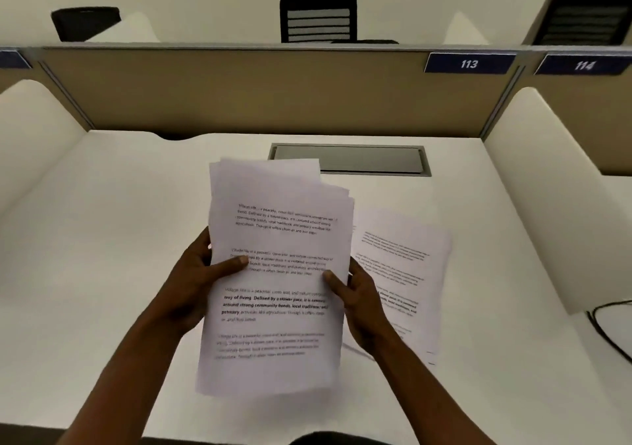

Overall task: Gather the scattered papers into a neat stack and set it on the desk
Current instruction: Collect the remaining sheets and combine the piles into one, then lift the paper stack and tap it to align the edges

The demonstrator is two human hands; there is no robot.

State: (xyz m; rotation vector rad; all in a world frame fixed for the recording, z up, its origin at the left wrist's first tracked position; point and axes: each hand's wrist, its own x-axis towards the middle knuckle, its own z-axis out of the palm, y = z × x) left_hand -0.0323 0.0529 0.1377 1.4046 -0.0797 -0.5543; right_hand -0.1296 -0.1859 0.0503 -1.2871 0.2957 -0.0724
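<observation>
I hold a bundle of printed white papers [277, 225] above the white desk [102, 239], its sheets fanned unevenly at the top edge. My left hand [196, 280] grips the bundle's left edge, thumb lying across the top sheet. On the right edge, my right hand [355, 294] clamps it the same way. More printed sheets [407, 260] lie flat on the desk to the right, partly under my right hand and the bundle.
A grey cable hatch [349, 159] is set into the desk behind the papers. Tan partition [239, 92] at the back carries a number plate 113 [469, 64]. White side dividers flank the desk. A black cable [608, 328] lies at the right edge.
</observation>
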